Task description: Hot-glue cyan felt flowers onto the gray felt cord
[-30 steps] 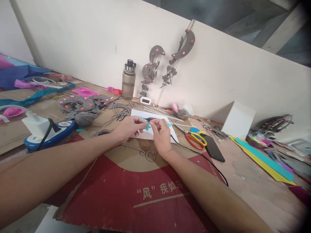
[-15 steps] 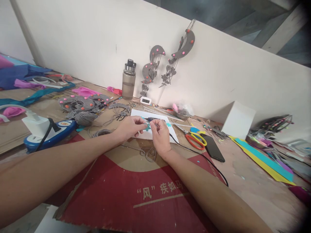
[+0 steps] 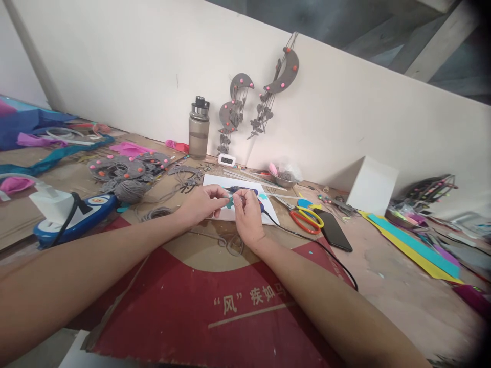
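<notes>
In the head view, the small teal piece (image 3: 230, 203) could be bent or dropped onto the white sheet (image 3: 271, 212) if the pinch is loosened; the corded tool (image 3: 243, 189), seen over the sheet's far part, might be knocked by a knuckle. Above the sheet, the piece lies at the fingertips of the left hand (image 3: 204, 203), nearly closed and apparently holding it. The right hand (image 3: 248, 212) is curled just beside it; whether anything is gripped there cannot be told.
</notes>
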`<action>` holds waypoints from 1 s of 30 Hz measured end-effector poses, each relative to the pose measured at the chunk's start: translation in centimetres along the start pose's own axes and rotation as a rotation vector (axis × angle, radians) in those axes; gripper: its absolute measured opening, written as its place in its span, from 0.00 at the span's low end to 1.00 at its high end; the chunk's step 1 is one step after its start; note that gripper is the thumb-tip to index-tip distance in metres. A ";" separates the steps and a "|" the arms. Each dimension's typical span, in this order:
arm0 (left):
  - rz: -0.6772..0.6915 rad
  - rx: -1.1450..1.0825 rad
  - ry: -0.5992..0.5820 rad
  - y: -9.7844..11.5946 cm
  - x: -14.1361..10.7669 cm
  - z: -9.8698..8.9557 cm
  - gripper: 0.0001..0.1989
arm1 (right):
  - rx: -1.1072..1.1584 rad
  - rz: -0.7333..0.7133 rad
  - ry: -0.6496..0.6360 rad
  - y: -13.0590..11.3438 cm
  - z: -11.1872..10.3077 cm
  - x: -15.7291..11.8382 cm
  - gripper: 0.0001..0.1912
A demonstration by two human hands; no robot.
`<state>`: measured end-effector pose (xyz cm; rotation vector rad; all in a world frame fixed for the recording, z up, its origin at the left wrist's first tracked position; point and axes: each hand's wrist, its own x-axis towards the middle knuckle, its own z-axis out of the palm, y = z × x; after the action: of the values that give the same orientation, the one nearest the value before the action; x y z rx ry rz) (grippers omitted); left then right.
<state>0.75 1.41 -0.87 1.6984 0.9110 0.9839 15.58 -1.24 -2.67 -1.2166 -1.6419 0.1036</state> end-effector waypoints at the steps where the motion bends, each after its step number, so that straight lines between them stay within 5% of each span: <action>1: -0.011 -0.018 -0.002 0.1 -0.1 0.1 0.10 | 0.000 0.001 0.001 0.0 0.0 0.0 0.09; 30: -0.018 -0.232 -0.021 0.4 -0.2 0.4 0.13 | -0.034 -0.011 0.028 -0.3 0.0 -0.1 0.09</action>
<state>1.06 0.98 -0.64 1.4995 0.7653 1.0164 15.38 -1.42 -2.57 -1.2293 -1.6322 0.0514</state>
